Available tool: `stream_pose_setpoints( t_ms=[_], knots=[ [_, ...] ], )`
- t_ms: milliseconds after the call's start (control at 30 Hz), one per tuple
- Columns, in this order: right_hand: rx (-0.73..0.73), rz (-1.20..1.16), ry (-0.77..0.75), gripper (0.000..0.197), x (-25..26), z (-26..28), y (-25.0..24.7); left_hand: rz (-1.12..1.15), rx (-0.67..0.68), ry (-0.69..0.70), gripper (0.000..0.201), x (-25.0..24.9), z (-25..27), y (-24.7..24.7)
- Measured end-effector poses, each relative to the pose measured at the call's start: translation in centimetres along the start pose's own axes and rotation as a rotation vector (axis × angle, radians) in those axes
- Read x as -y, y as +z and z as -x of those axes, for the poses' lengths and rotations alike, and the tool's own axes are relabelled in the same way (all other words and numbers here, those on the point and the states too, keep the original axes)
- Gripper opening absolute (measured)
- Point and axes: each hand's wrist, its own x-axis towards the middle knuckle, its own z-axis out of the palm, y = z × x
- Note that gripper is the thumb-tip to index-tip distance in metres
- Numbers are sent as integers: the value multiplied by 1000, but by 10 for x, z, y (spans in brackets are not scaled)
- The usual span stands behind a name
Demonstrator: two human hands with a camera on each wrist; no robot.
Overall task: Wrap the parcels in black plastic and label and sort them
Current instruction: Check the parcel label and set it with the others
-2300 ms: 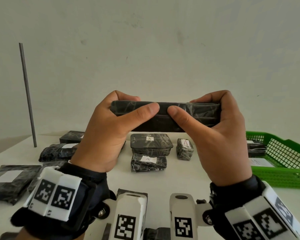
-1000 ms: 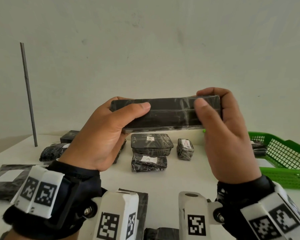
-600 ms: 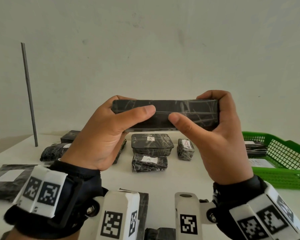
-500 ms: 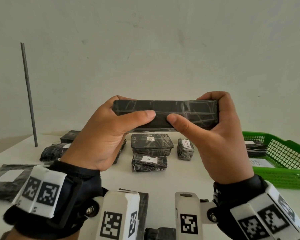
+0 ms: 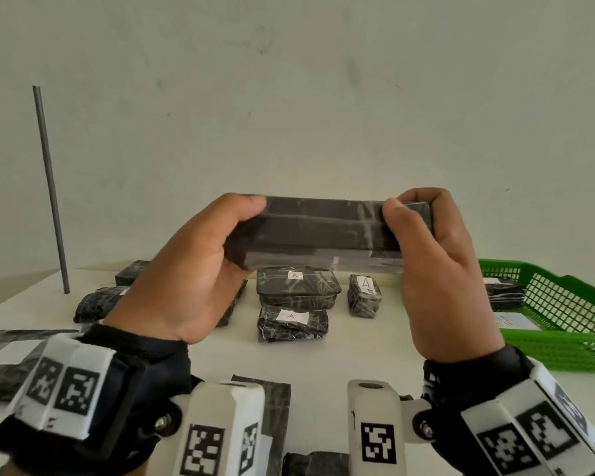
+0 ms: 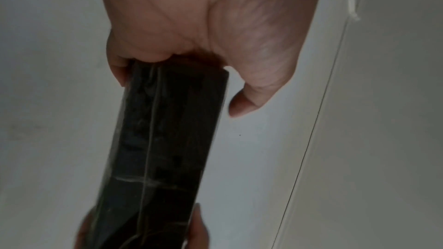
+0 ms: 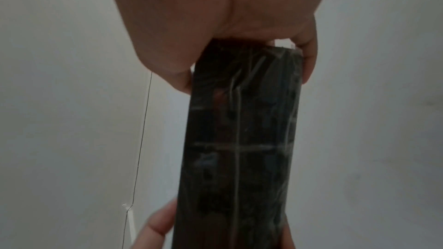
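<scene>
I hold a long flat parcel (image 5: 320, 231) wrapped in black plastic up in front of me, level, well above the table. My left hand (image 5: 200, 269) grips its left end, thumb on the top edge. My right hand (image 5: 437, 269) grips its right end, thumb on the upper front edge and fingers curled behind. In the left wrist view the parcel (image 6: 165, 149) runs away from my left hand (image 6: 191, 35) with a tape seam along it. The right wrist view shows the same parcel (image 7: 242, 149) under my right hand (image 7: 227, 16). No label shows on it.
Wrapped parcels with white "A" labels (image 5: 298, 292), (image 5: 364, 295), (image 5: 291, 322) lie on the white table (image 5: 358, 345). More black parcels sit at the left (image 5: 97, 304). A green basket (image 5: 560, 321) at the right holds a wrapped parcel. A grey rod (image 5: 50, 190) stands at the far left.
Both thumbs slid from the middle of the parcel's front face out to its ends and up onto the top edge. The parcel turned slightly, showing more of its front and underside.
</scene>
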Motion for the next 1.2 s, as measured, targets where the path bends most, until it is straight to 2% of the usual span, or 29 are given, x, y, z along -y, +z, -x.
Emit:
stream_pose_setpoints(
  t_ms=[33, 100, 167, 267, 367, 533, 600, 700, 800, 933, 1100, 1200],
  knots=[
    [26, 5, 39, 18, 0, -1, -3, -9, -10, -7, 21, -2, 0, -1],
    [97, 49, 66, 21, -1, -2, -5, -38, -45, -22, 20, -2, -2, -3],
    [118, 88, 24, 16, -5, -3, -6, -38, -85, -57, 22, 0, -3, -5],
    [142, 100, -16, 23, -8, -4, -9, -65, -108, -114, 31, 1, -3, -5],
    [124, 22, 15, 25, -6, -6, -9, -81, -102, -134, 41, 1, -2, -3],
    [75, 130, 36, 24, 1, -1, -5, -76, -99, -169, 51, 2, -4, -8],
    [114, 170, 14, 44, 9, 1, 0, -79, -87, -188, 54, 2, -4, -8],
    [50, 182, -14, 54, 6, 1, 4, -84, -55, -199, 45, 4, -3, -5],
    [-31, 161, 3, 52, 2, 2, 7, -88, -69, -177, 31, 8, -4, -1],
    [-70, 150, 45, 58, 3, 2, 10, -114, -97, -139, 34, 9, -2, 3],
    [-115, 88, 107, 62, 4, 3, 14, -295, -48, -67, 53, 3, 3, 9],
    [-141, 59, 113, 69, 1, 2, 13, -348, -74, -26, 85, 7, -1, 4]
  ],
)
